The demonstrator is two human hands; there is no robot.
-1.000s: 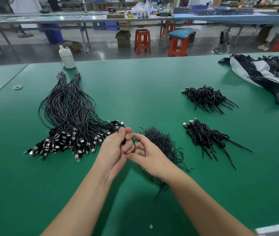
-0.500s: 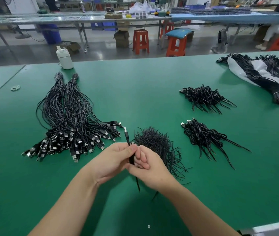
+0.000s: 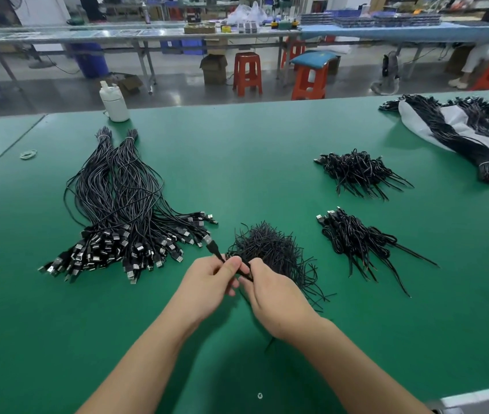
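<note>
Since ~0.5 s ago the plug of the cable point(image 3: 213, 248) has dipped lower & left, toward the plug ends of the big bundle point(image 3: 124, 222). My two grips sit a bit closer to me than 1 s back.

L grip point(image 3: 204, 282): thumb & fingers clamped on the cable just behind the plug, which sticks out up-left, off the desk point(image 3: 267, 144). R grip point(image 3: 273, 294): fingers curled on the same wire right beside L, over the near edge of the tie pile point(image 3: 270, 249). Rest of the wire runs under R; a bit of black tail shows below my R wrist, but can't tell if that's the cable or a loose tie.

Looks like I'm starting to fold this one into a small hank, like the done piles point(image 3: 353, 237) & point(image 3: 356, 171) to the right.

To do it well:
- L stays put as anchor near the plug; R does the travelling.
- Feed wire thru R w/ light tension and even loops, same length as the finished ones.
- No sharp kinks at the plug neck.
- Keep the hank up off the tie pile so loose ties don't snag in.
- Once folded, pinch all loops in L, then R is free to take one tie.
</note>
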